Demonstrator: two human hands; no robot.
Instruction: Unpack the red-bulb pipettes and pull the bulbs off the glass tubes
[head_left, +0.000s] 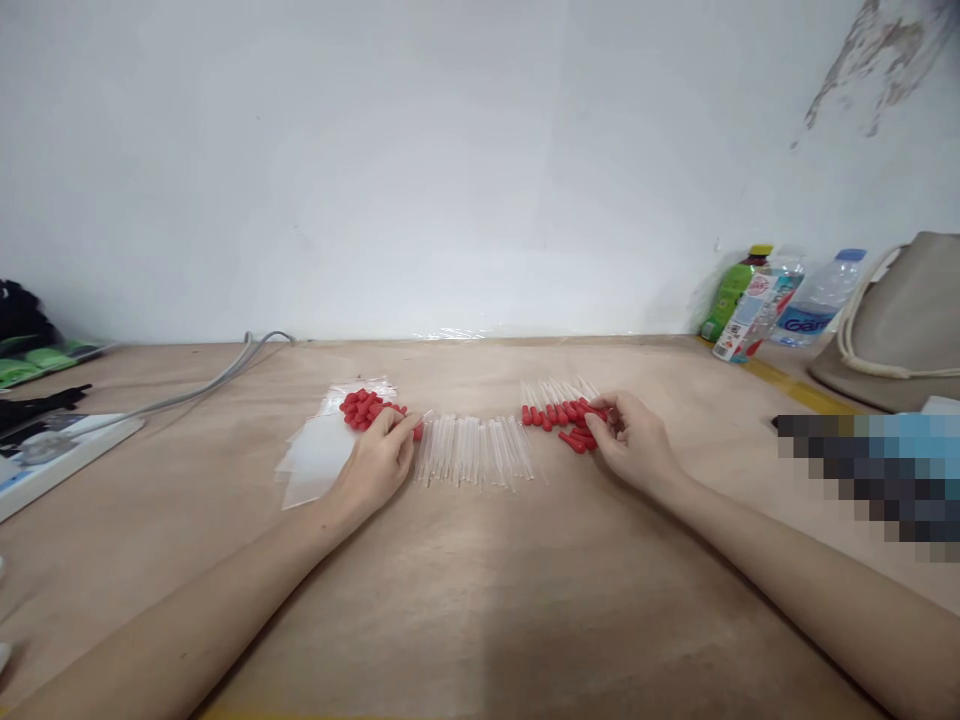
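My left hand [381, 455] is closed in a pinch between a heap of red rubber bulbs [362, 408] and a row of clear, thin dropper tubes [469, 450]. A red bulb shows just below its fingertips; what they pinch is hidden. Under and beside that heap are clear plastic bags [315, 462]. My right hand [634, 440] has its thumb and fingers closed on a red-bulbed dropper at the right end of a group of droppers [551, 414]. Their clear stems point toward the wall, and a few red bulbs lie closer to me.
A white power strip [71, 455] with a grey cable [202, 385] lies at left. Bottles [817, 300], a carton [750, 315] and a beige bag [900, 310] stand at back right. A blurred-out object [885, 475] is at the right edge.
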